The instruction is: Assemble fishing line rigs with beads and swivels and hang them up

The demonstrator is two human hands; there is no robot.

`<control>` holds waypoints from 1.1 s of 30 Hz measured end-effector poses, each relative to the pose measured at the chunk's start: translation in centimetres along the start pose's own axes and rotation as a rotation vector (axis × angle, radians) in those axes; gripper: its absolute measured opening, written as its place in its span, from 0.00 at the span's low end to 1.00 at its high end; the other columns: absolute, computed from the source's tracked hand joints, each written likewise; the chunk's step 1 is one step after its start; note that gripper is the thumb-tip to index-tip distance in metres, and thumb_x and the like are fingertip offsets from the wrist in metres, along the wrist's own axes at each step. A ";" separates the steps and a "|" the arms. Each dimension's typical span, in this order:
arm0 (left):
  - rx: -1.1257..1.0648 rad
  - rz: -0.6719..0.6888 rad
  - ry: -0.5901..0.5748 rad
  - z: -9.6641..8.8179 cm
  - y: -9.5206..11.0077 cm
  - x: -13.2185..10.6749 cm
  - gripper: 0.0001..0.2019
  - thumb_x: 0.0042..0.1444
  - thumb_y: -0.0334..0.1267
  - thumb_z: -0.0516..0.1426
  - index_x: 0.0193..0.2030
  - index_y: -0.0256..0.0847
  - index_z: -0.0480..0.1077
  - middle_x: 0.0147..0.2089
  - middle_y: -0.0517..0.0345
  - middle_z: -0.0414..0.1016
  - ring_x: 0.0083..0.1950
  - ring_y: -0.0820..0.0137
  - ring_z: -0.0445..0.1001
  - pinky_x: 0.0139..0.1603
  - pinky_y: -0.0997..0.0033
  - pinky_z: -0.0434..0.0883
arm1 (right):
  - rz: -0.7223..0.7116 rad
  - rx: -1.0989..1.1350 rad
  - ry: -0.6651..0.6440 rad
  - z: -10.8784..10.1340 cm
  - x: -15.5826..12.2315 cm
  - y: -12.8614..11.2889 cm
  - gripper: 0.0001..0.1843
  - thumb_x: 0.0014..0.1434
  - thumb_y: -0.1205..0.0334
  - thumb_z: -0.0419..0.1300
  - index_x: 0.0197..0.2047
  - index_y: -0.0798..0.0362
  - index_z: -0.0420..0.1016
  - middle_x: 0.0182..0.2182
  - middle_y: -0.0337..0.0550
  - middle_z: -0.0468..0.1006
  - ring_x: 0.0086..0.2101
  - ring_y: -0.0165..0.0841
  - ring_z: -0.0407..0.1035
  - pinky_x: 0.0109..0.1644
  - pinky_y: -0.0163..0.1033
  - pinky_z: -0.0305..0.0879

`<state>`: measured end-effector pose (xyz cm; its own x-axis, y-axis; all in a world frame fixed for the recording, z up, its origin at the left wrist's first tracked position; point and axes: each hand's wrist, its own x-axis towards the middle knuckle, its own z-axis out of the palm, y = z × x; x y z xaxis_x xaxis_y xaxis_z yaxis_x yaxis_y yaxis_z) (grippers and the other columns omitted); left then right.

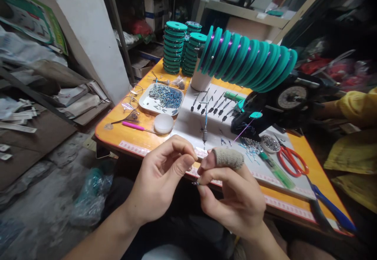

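My left hand (160, 179) is closed in a pinch of thumb and index finger, with a faint thin line at the fingertips. Close to its right, my right hand (235, 193) pinches a small dark shiny piece (195, 183) between thumb and finger. A grey knitted sleeve (229, 158) covers one finger of that hand. Both hands are in front of the table's near edge. Just beyond them stands a thin upright holder (205, 135) with a blue coiled part above it. The exact kind of the pinched piece is too small to tell.
Green spools (247, 59) with purple line sit on a black winding machine (265, 107). Stacked spools (173, 48) stand behind. A white tray (141, 103) holds small blue parts. Red-handled scissors (291, 162) and blue-handled pliers (334, 209) lie right. A person's yellow sleeve (357, 107) is at right.
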<state>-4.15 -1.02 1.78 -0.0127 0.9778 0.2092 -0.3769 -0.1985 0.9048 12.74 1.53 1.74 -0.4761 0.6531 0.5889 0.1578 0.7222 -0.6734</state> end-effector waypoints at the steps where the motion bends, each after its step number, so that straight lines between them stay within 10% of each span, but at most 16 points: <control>1: 0.005 0.016 0.009 0.1 0.0 0.0 0.05 0.68 0.38 0.56 0.39 0.42 0.70 0.36 0.61 0.65 0.36 0.77 0.66 0.39 0.77 0.67 | 0.016 0.006 0.007 0.0 0.0 0.0 0.13 0.55 0.76 0.64 0.41 0.51 0.74 0.41 0.42 0.71 0.42 0.32 0.70 0.48 0.38 0.70; 23: -0.020 0.113 0.149 -1.7 1.4 -0.5 0.06 0.69 0.39 0.54 0.40 0.42 0.68 0.37 0.59 0.64 0.37 0.74 0.64 0.40 0.74 0.65 | -0.015 -0.091 -0.053 2.0 3.1 -0.9 0.14 0.57 0.77 0.63 0.44 0.50 0.73 0.44 0.42 0.69 0.47 0.32 0.67 0.53 0.36 0.65; 30: 0.957 0.373 0.363 -7.2 -0.6 -0.7 0.07 0.66 0.31 0.55 0.48 0.41 0.71 0.48 0.51 0.73 0.53 0.64 0.71 0.58 0.62 0.66 | 0.042 -0.058 0.002 1.7 1.3 0.6 0.14 0.56 0.75 0.63 0.43 0.49 0.75 0.42 0.46 0.71 0.44 0.38 0.69 0.49 0.44 0.69; 33: 1.341 0.383 0.269 -10.0 -1.7 -0.9 0.14 0.66 0.32 0.53 0.58 0.39 0.67 0.57 0.45 0.74 0.62 0.57 0.69 0.65 0.51 0.62 | 0.083 -0.017 0.093 1.8 0.6 1.1 0.13 0.56 0.74 0.64 0.42 0.48 0.76 0.40 0.46 0.71 0.45 0.39 0.70 0.50 0.44 0.69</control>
<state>-12.81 -0.86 -3.67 -0.1421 0.8023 0.5797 0.8384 -0.2138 0.5013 11.06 2.30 0.57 -0.3786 0.7286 0.5707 0.2081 0.6679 -0.7146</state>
